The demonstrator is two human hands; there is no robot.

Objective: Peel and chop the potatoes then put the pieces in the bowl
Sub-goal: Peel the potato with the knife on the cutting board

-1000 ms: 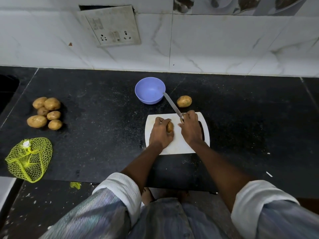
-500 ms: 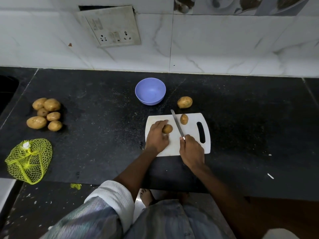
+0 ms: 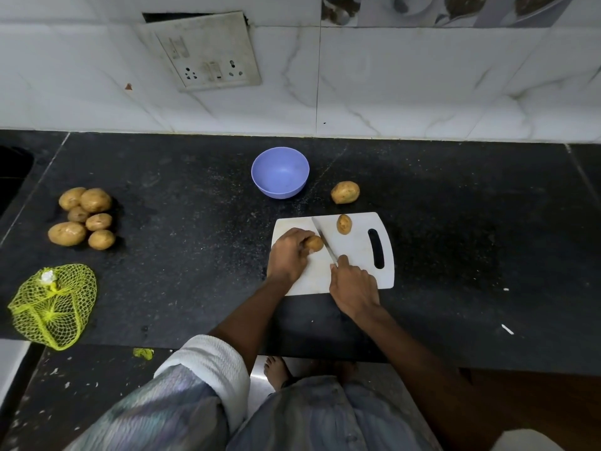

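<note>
Your left hand (image 3: 287, 255) is pinning a potato half (image 3: 314, 243) near the cutting board's (image 3: 357, 252) left edge while your right hand (image 3: 354, 286), gripping the knife (image 3: 323, 239), is laying the blade just beside its right face, running toward the board's far edge.

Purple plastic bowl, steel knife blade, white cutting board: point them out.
Purple plastic bowl (image 3: 280, 172): head view, inner floor.
Steel knife blade (image 3: 324, 239): head view, mid-blade.
White cutting board (image 3: 359, 252): head view, bare surface by handle slot.
</note>
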